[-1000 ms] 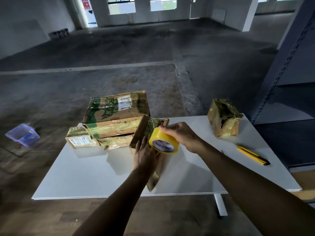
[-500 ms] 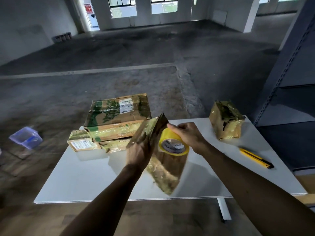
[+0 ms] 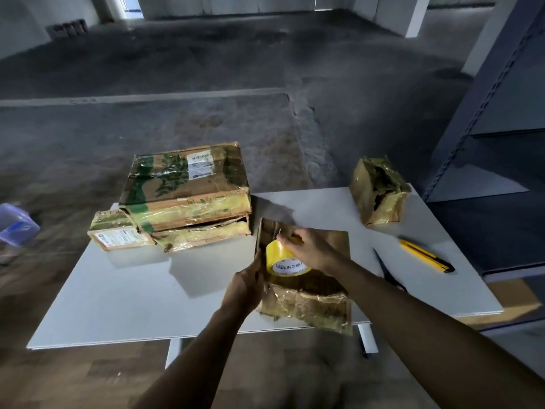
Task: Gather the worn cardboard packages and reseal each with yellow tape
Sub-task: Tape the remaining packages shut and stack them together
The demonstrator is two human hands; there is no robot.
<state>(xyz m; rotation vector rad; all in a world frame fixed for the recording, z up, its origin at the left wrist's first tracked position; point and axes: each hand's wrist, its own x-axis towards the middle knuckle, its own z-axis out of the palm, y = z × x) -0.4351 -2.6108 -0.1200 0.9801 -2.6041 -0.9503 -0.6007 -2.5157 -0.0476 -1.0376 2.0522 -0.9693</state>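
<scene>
A worn flat cardboard package (image 3: pixel 312 302) wrapped in shiny tape lies at the front of the white table (image 3: pixel 124 296). My left hand (image 3: pixel 249 286) grips its left edge. My right hand (image 3: pixel 306 249) holds a yellow tape roll (image 3: pixel 284 259) against the package's top face. A large taped box (image 3: pixel 185 184) sits on a flatter package (image 3: pixel 206 234) at the back left. A small labelled box (image 3: pixel 118 233) lies beside them. A torn package (image 3: pixel 379 191) stands at the back right.
A yellow utility knife (image 3: pixel 426 255) lies on the table's right side. A thin dark tool (image 3: pixel 389 273), partly hidden by my right arm, lies left of it. A grey metal shelf (image 3: pixel 501 143) stands on the right. A clear plastic tub (image 3: pixel 14 228) sits on the floor at left.
The package was held tilted upright in the air half a second ago; now it lies flatter on the table. Both hands and the tape roll moved down with it.
</scene>
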